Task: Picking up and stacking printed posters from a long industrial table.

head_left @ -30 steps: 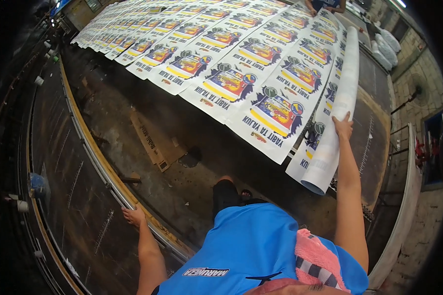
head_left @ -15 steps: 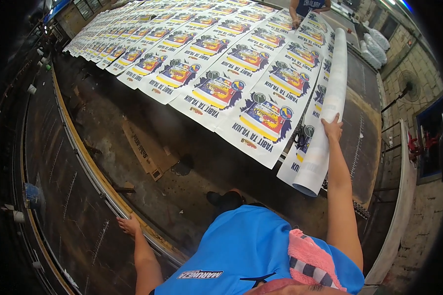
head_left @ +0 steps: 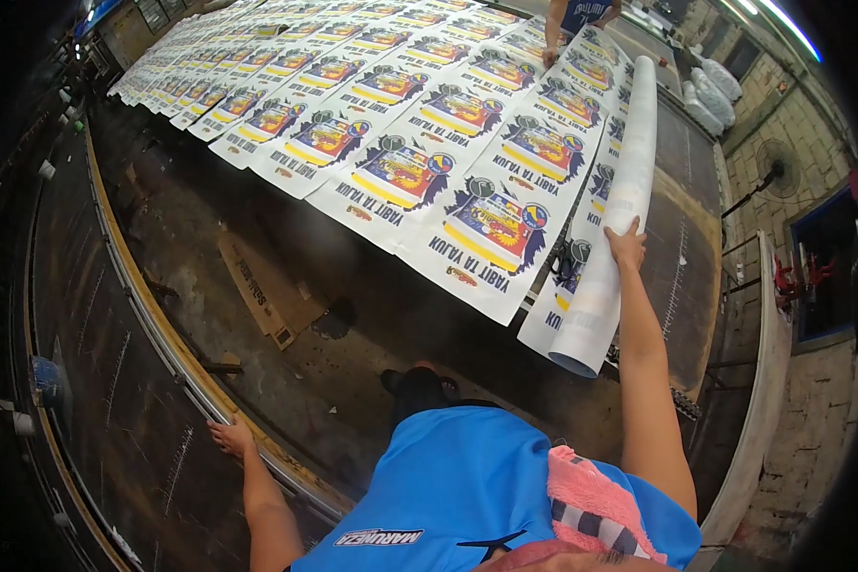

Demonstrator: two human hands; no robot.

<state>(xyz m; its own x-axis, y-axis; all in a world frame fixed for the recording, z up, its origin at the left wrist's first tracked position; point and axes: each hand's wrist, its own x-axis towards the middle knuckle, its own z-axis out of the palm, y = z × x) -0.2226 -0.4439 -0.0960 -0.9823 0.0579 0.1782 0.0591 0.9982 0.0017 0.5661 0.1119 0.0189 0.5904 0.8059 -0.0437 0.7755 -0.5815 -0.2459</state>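
Note:
My right hand [head_left: 627,246] grips a long white roll [head_left: 629,162] at the right end of a spread of printed white sheets [head_left: 372,124] with colourful logos. Dark scissors [head_left: 564,262] lie on the printed strip just left of the roll, near my fingers. My left hand [head_left: 231,437] rests with fingers apart on the metal rail [head_left: 186,372] edging the dark table [head_left: 105,381] to my left.
A co-worker [head_left: 572,24] leans over the sheets' far end. Flattened cardboard [head_left: 257,291] lies on the floor between the tables. At the right are a worn board [head_left: 686,267], white bundles [head_left: 705,95], a standing fan [head_left: 780,167] and a block wall [head_left: 810,448].
The view has shifted, so sheets, roll and both my hands appear further left. More of the co-worker shows at the top. My grip on the roll looks the same.

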